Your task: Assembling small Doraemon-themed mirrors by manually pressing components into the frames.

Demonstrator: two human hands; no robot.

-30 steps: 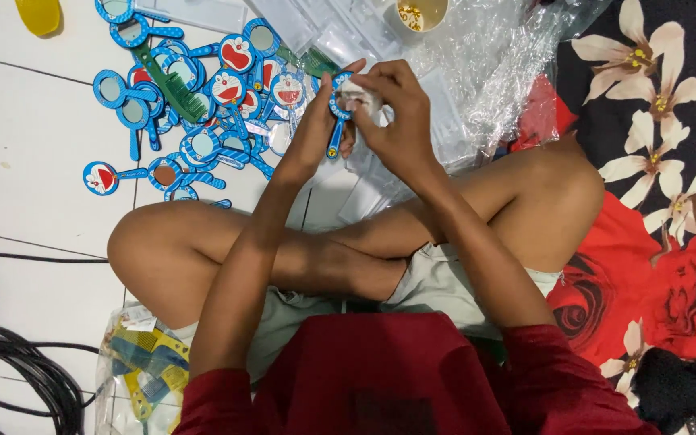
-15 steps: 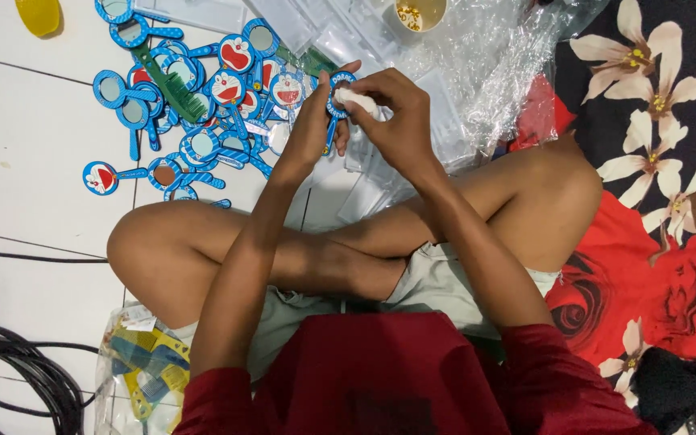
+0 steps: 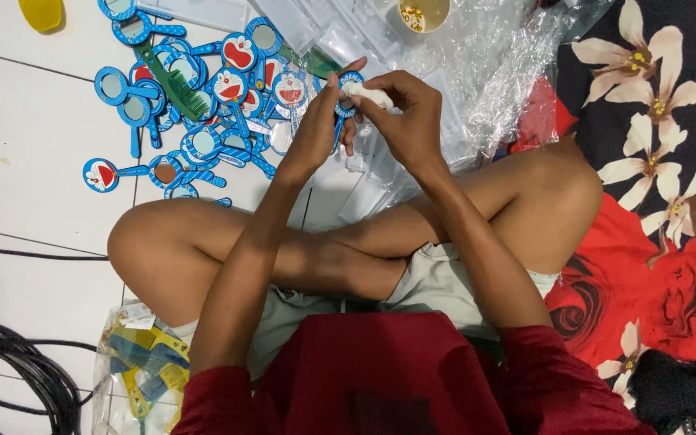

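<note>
A person sits cross-legged on a white tiled floor [image 3: 34,105], and both hands meet above the knees, near the top of the view. The left hand [image 3: 316,133] is closed around a small blue hand mirror [image 3: 346,95], its fingers curled along the mirror's side and the thumb up against the round head. The mirror's head pokes out between the two hands, while its handle runs down behind the left palm and is mostly hidden. The right hand [image 3: 404,117] pinches a small white cloth [image 3: 368,95] between thumb and fingers and presses it against the mirror's round face, so the cloth lies just to the right of the mirror head and touches it.

To the left of the hands, a pile of blue hand mirrors [image 3: 203,105] lies spread on the tiles, some face up, some showing a red and white cartoon back. A green comb [image 3: 172,80] lies across the pile. Behind the hands sits crinkled clear plastic wrap [image 3: 493,64], with a small cup [image 3: 422,14] at the top edge. A red flowered cloth [image 3: 654,242] covers the floor on the right. Black cables [image 3: 10,362] coil at the lower left, beside a clear bag [image 3: 142,362] of yellow and blue pieces.
</note>
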